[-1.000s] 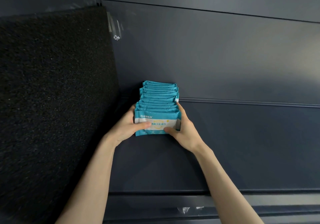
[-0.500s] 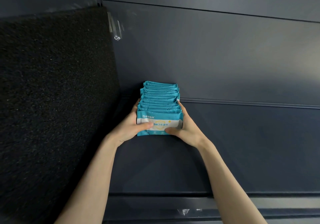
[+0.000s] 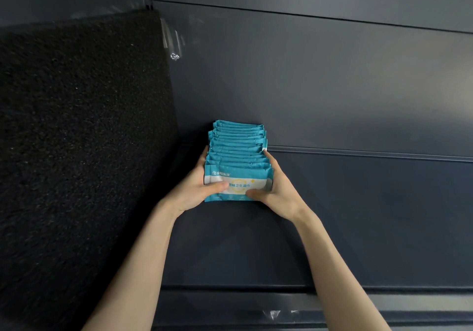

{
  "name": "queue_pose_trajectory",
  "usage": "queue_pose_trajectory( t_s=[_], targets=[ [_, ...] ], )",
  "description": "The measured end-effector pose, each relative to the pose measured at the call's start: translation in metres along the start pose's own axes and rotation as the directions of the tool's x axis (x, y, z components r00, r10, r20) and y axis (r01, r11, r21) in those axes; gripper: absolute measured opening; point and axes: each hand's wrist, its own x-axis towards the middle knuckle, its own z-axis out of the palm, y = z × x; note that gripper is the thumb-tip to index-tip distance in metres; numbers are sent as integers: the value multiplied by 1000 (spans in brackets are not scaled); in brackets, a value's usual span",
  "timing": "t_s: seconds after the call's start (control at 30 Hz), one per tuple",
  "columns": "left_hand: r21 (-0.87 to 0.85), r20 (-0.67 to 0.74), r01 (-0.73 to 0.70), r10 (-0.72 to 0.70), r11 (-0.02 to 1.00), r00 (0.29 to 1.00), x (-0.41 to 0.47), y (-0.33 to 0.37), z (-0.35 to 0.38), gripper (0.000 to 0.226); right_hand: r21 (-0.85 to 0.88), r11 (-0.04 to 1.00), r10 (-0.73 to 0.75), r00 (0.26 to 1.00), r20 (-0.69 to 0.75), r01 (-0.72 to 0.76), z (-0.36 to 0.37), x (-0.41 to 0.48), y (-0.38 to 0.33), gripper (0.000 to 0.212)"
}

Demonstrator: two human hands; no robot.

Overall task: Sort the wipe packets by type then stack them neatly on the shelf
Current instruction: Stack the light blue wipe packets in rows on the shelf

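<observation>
As the row of wipe packets [image 3: 238, 149] is squeezed btwn both hands, it has been nudged slightly right vs. 1 s ago, away from the foam panel [image 3: 76, 151], so squaring-up is judged nearly done. The front packets are gripped by the left hand [image 3: 194, 190] and right hand [image 3: 279, 190], thumbs pressed on the front face; row is set on the shelf [image 3: 358, 215], near its rear wall.

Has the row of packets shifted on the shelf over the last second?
No. The packets sit where they were: their right edge still meets the left end of the rail, with the left hand and right hand gripping the front.
</observation>
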Motion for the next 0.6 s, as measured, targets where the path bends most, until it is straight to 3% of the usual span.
queue_pose_trajectory(
  t_s=[0.13,0.33,0.6],
  targets=[
    [4,23,7,-7,1000,1000,4,1,4,87,40,999,4,1000,-11,-3,-10,-1,-5,105],
    [-13,10,16,-16,1000,1000,6,0,2,83,71,995,54,987,152,-66,-15,11,-12,113],
    [-25,-22,8,-8,1000,1000,2,-4,-2,76,53,998,28,988,154,-36,-6,11,-8,110]
  ],
)
